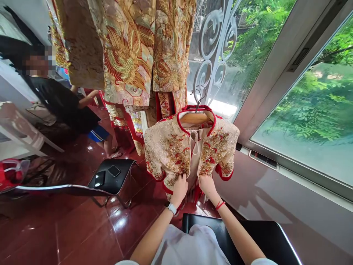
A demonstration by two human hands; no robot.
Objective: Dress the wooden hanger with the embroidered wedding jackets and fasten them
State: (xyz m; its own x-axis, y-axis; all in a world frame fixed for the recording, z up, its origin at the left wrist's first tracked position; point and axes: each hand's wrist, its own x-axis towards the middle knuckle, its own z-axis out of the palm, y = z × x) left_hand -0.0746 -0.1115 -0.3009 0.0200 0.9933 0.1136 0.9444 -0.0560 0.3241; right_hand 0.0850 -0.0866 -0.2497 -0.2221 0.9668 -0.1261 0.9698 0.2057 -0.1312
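Observation:
An embroidered cream jacket (168, 145) with red trim and gold beading hangs in front of me on a wooden hanger (195, 118), hooked at the window grille. Its front is parted, and a white looped cord (196, 142) shows inside. My left hand (180, 187), with a watch on the wrist, is closed on the lower front edge of one panel. On the other panel's lower edge my right hand (207, 186) is closed too, a red string round its wrist. Some fingertips are hidden by the cloth.
Gold and red embroidered garments (129, 55) hang above and behind the jacket. A sliding window (303, 95) is on the right, a phone (263, 159) on its sill. Two dark devices lie on a black chair (121, 176) at left. A person (60, 95) stands beyond.

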